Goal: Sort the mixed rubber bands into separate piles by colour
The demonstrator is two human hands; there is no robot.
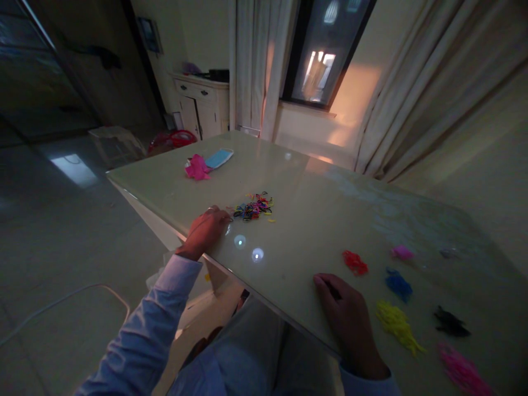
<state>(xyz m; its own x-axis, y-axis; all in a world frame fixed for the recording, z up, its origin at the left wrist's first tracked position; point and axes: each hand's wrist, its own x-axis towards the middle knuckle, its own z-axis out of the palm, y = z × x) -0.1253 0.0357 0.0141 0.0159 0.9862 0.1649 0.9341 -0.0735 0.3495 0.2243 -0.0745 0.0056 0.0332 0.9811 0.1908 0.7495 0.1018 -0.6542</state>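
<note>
Black, yellow, red, blue and pink mingle in a loose pile of small bands [253,209] on the glossy tabletop [297,220]. It lies just beyond the fingertips of the left hand [205,230], toward the person's right — the left is clearly nearer, while the right hand [346,313] rests well apart by the table edge. The pile spreads slightly longer sideways; its thin loops point every way, so no single long axis stands out. The left fingers are bunched low at its border, the right ones curled inward; I cannot tell whether either pinches anything. A red heap [355,263] sits just beyond the right hand — tangled, soft-looking, all one colour.
</note>
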